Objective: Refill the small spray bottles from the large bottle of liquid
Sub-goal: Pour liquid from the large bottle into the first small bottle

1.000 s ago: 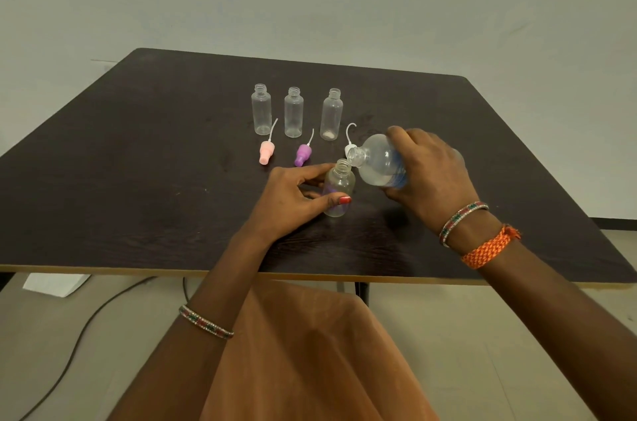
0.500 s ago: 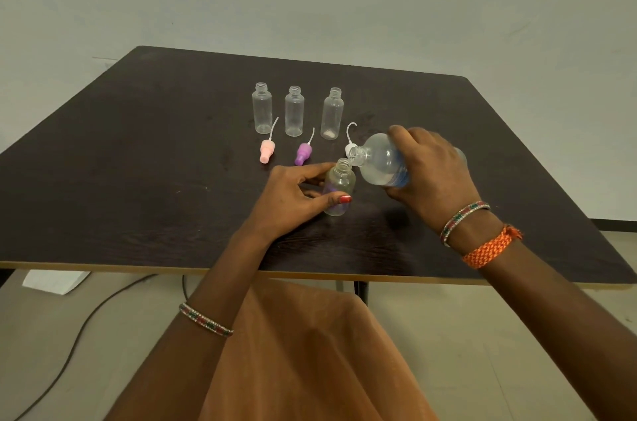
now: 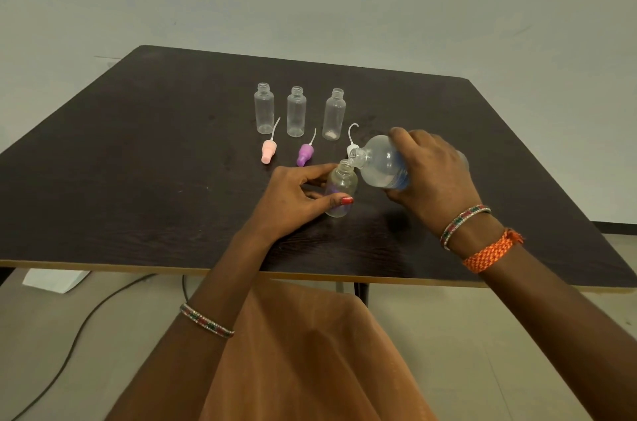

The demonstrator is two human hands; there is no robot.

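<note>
The left hand (image 3: pixel 293 194) is reaching in from the near edge of the dark worktop (image 3: pixel 138 179), thumb and fingers (image 3: pixel 341 201) curling round the small spray bottle (image 3: pixel 339 191), which is standing upright w/ its cap off. The right hand (image 3: pixel 431 176) is gripping the large bottle (image 3: pixel 379 162) from above, fingers wrapped over its body, tipping it nearly horizontal so its open neck is sitting right at the mouth of the small bottle. A beaded bangle and an orange woven band are circling the right wrist; another bangle is sitting on the left forearm.

Vs 0.5 s ago, hardly anything is differing: both hands are keeping the same grips and the big bottle is holding about the same tilt.

Behind, three more open clear bottles (image 3: pixel 296 112) are standing in a row, well apart from the hands. In front of them a pink spray cap (image 3: pixel 268 151) and a purple spray cap (image 3: pixel 304 155) are lying w/ dip tubes pointing away; a white cap (image 3: pixel 351 145) is lying just beside the large bottle's neck, partly hidden by it. A cable (image 3: pixel 69 344) is trailing on the floor.
</note>
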